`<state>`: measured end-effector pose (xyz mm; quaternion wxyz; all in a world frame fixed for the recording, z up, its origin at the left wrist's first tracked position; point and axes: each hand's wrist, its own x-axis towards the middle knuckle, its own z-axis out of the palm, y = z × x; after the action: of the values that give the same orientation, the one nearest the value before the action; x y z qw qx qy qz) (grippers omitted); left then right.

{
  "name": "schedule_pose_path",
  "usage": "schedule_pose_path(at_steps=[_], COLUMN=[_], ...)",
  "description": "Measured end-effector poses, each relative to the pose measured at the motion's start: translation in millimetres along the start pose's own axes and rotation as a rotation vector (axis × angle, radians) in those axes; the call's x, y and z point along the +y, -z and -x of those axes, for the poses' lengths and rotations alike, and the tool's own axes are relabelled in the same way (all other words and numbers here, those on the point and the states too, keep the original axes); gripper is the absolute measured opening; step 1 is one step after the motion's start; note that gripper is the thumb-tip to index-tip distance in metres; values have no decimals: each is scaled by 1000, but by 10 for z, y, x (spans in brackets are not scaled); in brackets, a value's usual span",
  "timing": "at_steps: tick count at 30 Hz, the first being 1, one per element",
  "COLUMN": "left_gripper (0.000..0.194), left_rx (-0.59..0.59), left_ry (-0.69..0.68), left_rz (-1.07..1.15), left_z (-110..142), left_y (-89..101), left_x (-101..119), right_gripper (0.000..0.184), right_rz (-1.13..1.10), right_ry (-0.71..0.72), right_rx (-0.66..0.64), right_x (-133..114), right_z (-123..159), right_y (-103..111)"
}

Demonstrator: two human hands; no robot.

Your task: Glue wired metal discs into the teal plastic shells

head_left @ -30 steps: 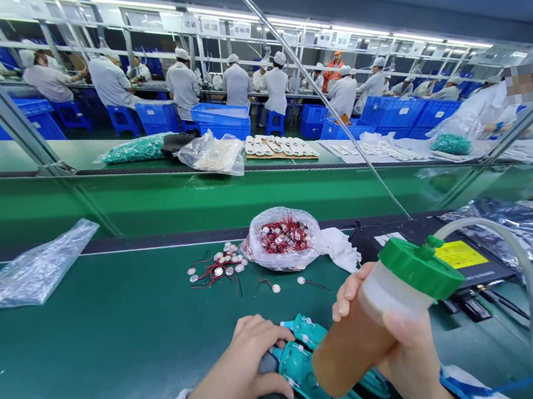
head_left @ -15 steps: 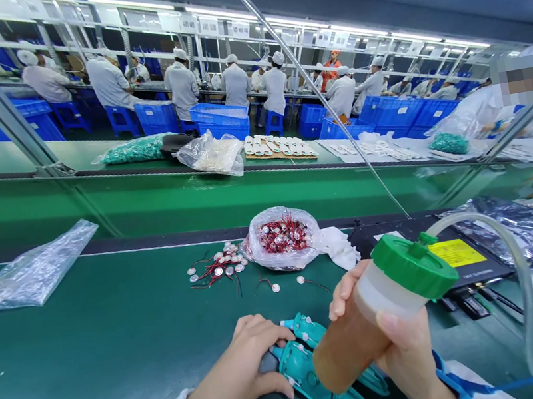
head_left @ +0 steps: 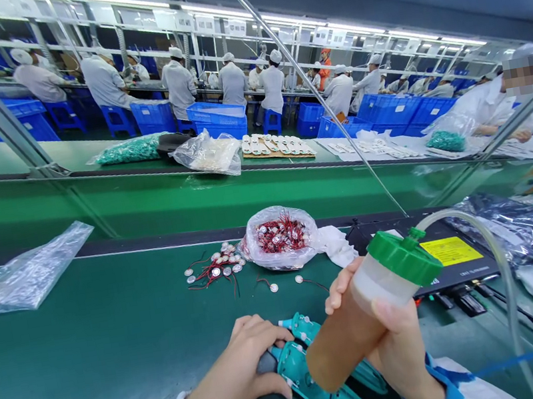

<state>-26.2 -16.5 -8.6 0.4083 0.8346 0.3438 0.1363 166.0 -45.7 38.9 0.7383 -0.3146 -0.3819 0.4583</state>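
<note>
Left hand [head_left: 245, 366] in loose hold of teal shell [head_left: 295, 365], right hand [head_left: 398, 355] around green-capped bottle [head_left: 346, 330]

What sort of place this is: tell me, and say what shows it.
Probably an assembly workshop: white-capped, pale-coated people work in a row, rectangular blue plastic crates stand near them, and a translucent plastic bag of red-wired round parts sits on the flat green worktop.

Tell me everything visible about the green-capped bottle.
The bottle is cylindrical and plastic-looking, brown below and translucent whitish above. Its green cap is on, with a clear, flexible tube running from the top fitting. The right hand holds it tilted, cap toward the picture's upper right, base over a teal shell; contact there is unclear.
</note>
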Motion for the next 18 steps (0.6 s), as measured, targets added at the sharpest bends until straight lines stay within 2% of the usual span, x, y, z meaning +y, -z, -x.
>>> schedule_pose_path(at_steps=[3,8,18], left_gripper=[54,55,53], left_rx=[-5,-19,-24], left_ry=[8,8,47], left_rz=[-7,-19,-26], left_z=[-1,-10,-19], left_y=[3,15,20], left_x=[0,1,22], right_gripper=[26,27,26], right_rz=[1,9,5], right_ry=[15,-17,27], right_rx=[46,20,43], right_x=[23,31,-10], right_z=[-9,-16,16], right_y=[14,39,44])
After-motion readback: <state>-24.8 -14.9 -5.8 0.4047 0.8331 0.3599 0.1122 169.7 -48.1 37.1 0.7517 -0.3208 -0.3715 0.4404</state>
